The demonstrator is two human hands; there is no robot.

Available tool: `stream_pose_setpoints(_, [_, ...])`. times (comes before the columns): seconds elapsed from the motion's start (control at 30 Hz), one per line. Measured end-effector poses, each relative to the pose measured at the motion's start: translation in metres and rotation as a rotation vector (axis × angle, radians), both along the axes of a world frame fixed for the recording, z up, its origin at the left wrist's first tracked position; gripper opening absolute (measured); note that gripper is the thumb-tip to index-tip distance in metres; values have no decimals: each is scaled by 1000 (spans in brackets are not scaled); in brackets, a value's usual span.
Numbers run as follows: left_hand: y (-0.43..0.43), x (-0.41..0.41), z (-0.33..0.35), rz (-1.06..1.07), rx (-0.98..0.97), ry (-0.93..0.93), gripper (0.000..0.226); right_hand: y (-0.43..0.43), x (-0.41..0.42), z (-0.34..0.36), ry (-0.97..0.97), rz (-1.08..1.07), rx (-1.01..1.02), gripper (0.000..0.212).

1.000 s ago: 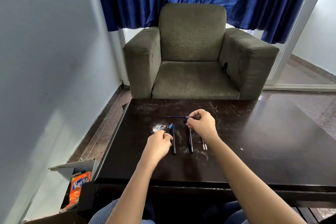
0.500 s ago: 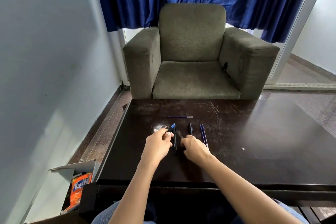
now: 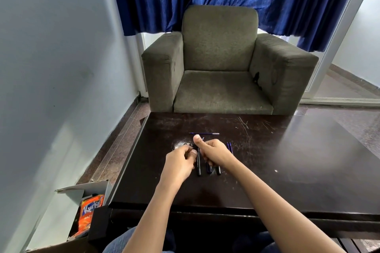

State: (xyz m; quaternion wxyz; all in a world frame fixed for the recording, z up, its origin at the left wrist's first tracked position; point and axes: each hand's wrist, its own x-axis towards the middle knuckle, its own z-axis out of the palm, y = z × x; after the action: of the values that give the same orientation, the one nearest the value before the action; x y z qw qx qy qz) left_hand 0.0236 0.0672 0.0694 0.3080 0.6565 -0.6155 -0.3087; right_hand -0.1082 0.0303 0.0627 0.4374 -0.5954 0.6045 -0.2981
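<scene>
Black pen (image 3: 209,168) is gripped by the right hand (image 3: 216,153), thumb raised, at the frame centre. Left hand (image 3: 178,162) pinches a small dark piece (image 3: 192,146) just beside it.

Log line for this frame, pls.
left hand pinches pen | right hand grips pen | refill lies on table

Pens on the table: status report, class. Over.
Left hand pinches top of left pen. Right hand grips middle pen. Loose refill beyond, clear of both.

Dark table (image 3: 298,170) carries black pens (image 3: 198,167) and a thin refill (image 3: 205,133).
</scene>
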Motion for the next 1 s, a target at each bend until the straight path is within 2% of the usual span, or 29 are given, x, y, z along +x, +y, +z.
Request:
stream_pose_setpoints(0.13, [-1,-3,4,-49,33,-106,31,-3,10,-6,14,-27,-60,57])
stream_pose_setpoints(0.2, [-1,-5,7,-55,75,-87,36,-5,14,-5,-5,-36,-90,53])
stream_pose_setpoints(0.5, [3,-3,17,-87,268,446,37,0,11,1,-214,162,-137,50])
stream_pose_setpoints(0.73, [5,-3,24,-112,391,757,41,3,6,10,-298,143,-122,36])
stream_pose_setpoints(0.87, [3,-2,21,-72,310,653,40,0,8,9,-328,176,-88,39])
stream_pose_setpoints(1.0, [1,-2,16,2,266,560,39,-2,6,8,-359,185,-48,34])
